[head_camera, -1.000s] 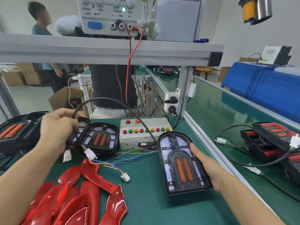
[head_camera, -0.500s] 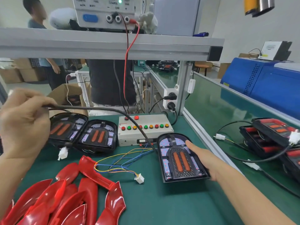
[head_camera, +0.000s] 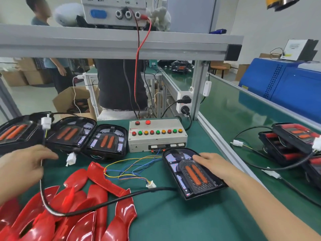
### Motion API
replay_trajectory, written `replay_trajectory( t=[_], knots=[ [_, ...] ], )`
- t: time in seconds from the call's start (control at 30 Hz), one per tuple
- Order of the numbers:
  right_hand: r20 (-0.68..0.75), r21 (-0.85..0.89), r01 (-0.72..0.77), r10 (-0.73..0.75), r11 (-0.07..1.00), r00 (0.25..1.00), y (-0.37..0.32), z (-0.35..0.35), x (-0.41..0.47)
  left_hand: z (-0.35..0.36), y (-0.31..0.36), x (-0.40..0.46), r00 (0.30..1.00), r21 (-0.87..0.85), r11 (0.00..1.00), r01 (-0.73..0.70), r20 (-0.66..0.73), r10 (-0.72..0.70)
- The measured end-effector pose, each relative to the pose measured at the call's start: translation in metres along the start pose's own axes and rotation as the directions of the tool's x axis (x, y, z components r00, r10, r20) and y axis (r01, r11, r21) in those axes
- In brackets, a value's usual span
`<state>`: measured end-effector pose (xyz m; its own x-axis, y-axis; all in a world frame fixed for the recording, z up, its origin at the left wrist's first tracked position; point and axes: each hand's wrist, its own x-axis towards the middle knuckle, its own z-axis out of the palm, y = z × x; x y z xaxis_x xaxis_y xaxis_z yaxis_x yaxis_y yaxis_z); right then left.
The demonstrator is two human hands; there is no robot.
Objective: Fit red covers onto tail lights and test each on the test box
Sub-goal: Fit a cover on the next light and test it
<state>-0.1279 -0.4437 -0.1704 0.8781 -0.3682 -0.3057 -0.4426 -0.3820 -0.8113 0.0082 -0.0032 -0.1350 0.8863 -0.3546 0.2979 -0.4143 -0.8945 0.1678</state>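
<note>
The green bench mat (head_camera: 173, 220) is spanned overhead by an aluminium shelf rail (head_camera: 121, 47), on which a power supply (head_camera: 114, 13) is carried; a red lead (head_camera: 139, 66) is dropped from it to the test box (head_camera: 157, 138), which is set at the back of the mat with a row of coloured lamps along its top. A blue machine (head_camera: 286, 87) is seen at the far right, beyond a second green lane where a stack of tail lights (head_camera: 295, 146) with loose cables is piled. Three uncovered tail lights (head_camera: 69, 136) are lined up left of the test box, touching one another. A heap of red covers (head_camera: 69, 206) is spread over the near left of the mat. The tail light being worked on (head_camera: 191, 173) is laid flat just in front of the test box, at its right end, and is pressed down by the right hand (head_camera: 213, 164), its fingers straight across the housing. Its black cable (head_camera: 107, 202) is draped over the red covers and is pinched by the left hand (head_camera: 22, 166); the fingers appear curled round it, though that part is blurred. A bundle of coloured wires (head_camera: 128, 169) ending in a white plug (head_camera: 151, 185) is left lying between the covers and the tail light
</note>
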Motion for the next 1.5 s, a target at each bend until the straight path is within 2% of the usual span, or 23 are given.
replay_trajectory(
  t=[0.07, 0.13, 0.2, 0.27, 0.37, 0.5, 0.53, 0.6, 0.67, 0.77, 0.9, 1.0, 1.07, 1.17, 1.27, 1.37, 1.43, 1.5],
  knots=[
    [-0.038, -0.029, 0.016, -0.017, 0.999, 0.999, -0.004, 0.003, 0.001, -0.007, 0.025, 0.002, 0.994, -0.106, 0.993, -0.047, -0.1, 0.037],
    [-0.047, -0.034, 0.019, -0.021, 0.999, 0.999, -0.008, 0.005, -0.001, -0.014, 0.062, -0.007, 0.966, -0.137, 0.963, -0.231, -0.152, 0.21],
    [-0.052, -0.029, 0.013, -0.014, 1.0, 0.999, -0.009, 0.006, -0.002, -0.011, 0.099, -0.021, 0.915, -0.118, 0.908, -0.402, -0.089, 0.393],
    [-0.059, -0.017, 0.0, -0.001, 1.0, 0.998, -0.009, 0.006, -0.004, -0.001, 0.128, -0.028, 0.883, -0.122, 0.876, -0.467, -0.012, 0.469],
    [-0.108, 0.0, -0.016, 0.016, 1.0, 0.994, -0.004, 0.005, -0.006, 0.02, 0.143, -0.03, 0.91, -0.125, 0.916, -0.382, 0.122, 0.396],
    [-0.191, 0.05, -0.018, 0.027, 0.999, 0.981, 0.0, 0.007, -0.01, 0.023, 0.143, -0.026, 0.964, -0.274, 0.93, -0.245, 0.03, 0.263],
    [-0.214, 0.053, -0.016, 0.027, 0.998, 0.976, 0.002, 0.008, -0.01, 0.021, 0.14, -0.027, 0.969, -0.267, 0.939, -0.218, 0.053, 0.24],
    [-0.239, 0.053, -0.015, 0.028, 0.998, 0.971, 0.005, 0.009, -0.01, 0.022, 0.138, -0.028, 0.966, -0.125, 0.981, -0.147, 0.195, 0.17],
    [-0.229, 0.049, -0.035, 0.045, 0.998, 0.972, 0.006, 0.01, -0.012, 0.027, 0.138, -0.03, 0.95, 0.026, 0.99, -0.136, 0.288, 0.123],
    [-0.246, -0.036, -0.035, 0.025, 0.999, 0.969, 0.004, 0.009, -0.019, 0.031, 0.142, -0.029, 0.939, 0.051, 0.991, -0.127, 0.327, 0.103],
    [-0.23, -0.077, 0.031, -0.048, 0.997, 0.972, 0.003, 0.007, -0.022, 0.027, 0.149, -0.026, 0.947, -0.064, 0.995, -0.076, 0.307, 0.092],
    [-0.183, -0.074, 0.091, -0.103, 0.993, 0.978, 0.0, 0.008, -0.025, 0.019, 0.149, -0.02, 0.95, -0.259, 0.966, -0.01, 0.3, 0.09],
    [-0.138, -0.054, 0.113, -0.12, 0.992, 0.983, -0.002, 0.01, -0.027, 0.009, 0.151, -0.016, 0.939, -0.485, 0.87, 0.086, 0.331, 0.092],
    [-0.076, -0.022, 0.117, -0.118, 0.993, 0.99, -0.005, 0.014, -0.029, -0.012, 0.157, -0.011, 0.916, -0.783, 0.541, 0.306, 0.396, 0.056],
    [-0.057, -0.031, 0.111, -0.113, 0.993, 0.992, -0.006, 0.016, -0.029, -0.032, 0.164, 0.0, 0.918, -0.87, 0.323, 0.373, 0.397, 0.011],
    [-0.127, -0.219, 0.062, -0.091, 0.974, 0.988, -0.005, 0.016, -0.029, -0.042, 0.172, 0.009, 0.902, -0.9, 0.058, 0.432, 0.43, -0.046],
    [-0.263, -0.313, 0.105, -0.192, 0.944, 0.946, -0.009, 0.017, -0.036, -0.045, 0.178, 0.01, 0.909, -0.912, -0.046, 0.407, 0.409, -0.079],
    [-0.375, -0.33, 0.256, -0.375, 0.908, 0.848, -0.018, 0.021, -0.049, -0.043, 0.187, 0.007, 0.924, -0.927, -0.114, 0.358, 0.369, -0.1]
  ],
)
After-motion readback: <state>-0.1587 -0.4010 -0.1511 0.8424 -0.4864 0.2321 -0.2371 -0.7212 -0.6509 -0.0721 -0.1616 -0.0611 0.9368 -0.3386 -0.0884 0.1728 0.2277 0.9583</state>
